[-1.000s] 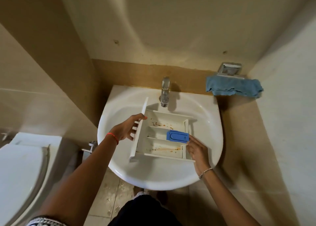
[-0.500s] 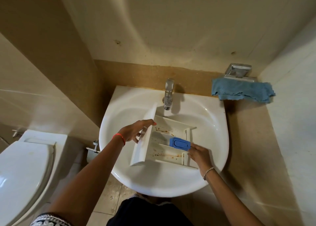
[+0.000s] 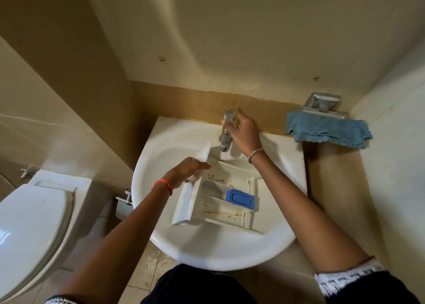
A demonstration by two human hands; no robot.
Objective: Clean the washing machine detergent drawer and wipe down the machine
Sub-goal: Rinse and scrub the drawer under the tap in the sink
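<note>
While round tap (image 3: pixel 226 140), right fingers (image 3: pixel 241 116) curled.

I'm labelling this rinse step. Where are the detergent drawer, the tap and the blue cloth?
detergent drawer (image 3: pixel 213 189): head view, floor of its middle compartment.
tap (image 3: pixel 225 141): head view, lower part of the spout.
blue cloth (image 3: pixel 326 129): head view, middle of the hanging fold.
</note>
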